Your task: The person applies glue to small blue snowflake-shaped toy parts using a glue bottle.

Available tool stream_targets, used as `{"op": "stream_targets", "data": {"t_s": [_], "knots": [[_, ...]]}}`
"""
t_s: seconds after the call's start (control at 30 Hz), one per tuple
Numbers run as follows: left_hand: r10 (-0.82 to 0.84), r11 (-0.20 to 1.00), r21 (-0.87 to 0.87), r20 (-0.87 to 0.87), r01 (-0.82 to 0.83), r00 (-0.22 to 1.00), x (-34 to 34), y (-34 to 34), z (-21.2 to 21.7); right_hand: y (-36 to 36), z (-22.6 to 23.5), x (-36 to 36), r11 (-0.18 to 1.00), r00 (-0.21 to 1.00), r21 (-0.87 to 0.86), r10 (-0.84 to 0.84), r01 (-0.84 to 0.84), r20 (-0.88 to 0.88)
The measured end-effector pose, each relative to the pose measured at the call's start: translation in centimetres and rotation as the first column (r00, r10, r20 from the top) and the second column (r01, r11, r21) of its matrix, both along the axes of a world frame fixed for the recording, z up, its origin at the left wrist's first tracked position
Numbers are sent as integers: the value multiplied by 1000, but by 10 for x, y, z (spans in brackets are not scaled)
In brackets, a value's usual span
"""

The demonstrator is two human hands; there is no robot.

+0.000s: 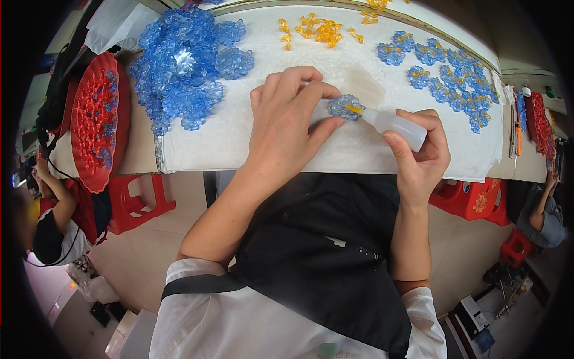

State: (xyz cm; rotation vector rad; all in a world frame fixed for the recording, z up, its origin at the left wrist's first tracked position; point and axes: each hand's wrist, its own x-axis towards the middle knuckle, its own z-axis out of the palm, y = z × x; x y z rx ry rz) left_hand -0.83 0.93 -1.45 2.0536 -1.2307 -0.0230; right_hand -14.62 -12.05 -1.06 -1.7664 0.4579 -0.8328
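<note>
My left hand pinches the edge of a translucent blue flower-shaped plastic piece between thumb and index finger, above the white table covering. A small yellow-orange piece shows on that flower. My right hand is closed round a translucent white squeeze bottle. The bottle is tilted, its narrow nozzle pointing left and reaching the flower's right edge; whether it touches the yellow piece I cannot tell.
Blue flower pieces are heaped at the left. Loose yellow-orange pieces lie at the back. Blue flowers with yellow centres spread over the right. A red tray stands far left; an orange pen-like tool lies right. People sit at both sides.
</note>
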Motion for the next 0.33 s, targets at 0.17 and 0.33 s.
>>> {"op": "stream_targets", "data": {"t_s": [0.17,0.33], "knots": [[-8,1000,-17,16,8,1000,1,0,0,0,-1,-1,1000,1000,-7,3,-3,-4],[-7,1000,-13,9,7,1000,0,1,0,-1,-1,-1,1000,1000,-15,5,-5,-7]]}}
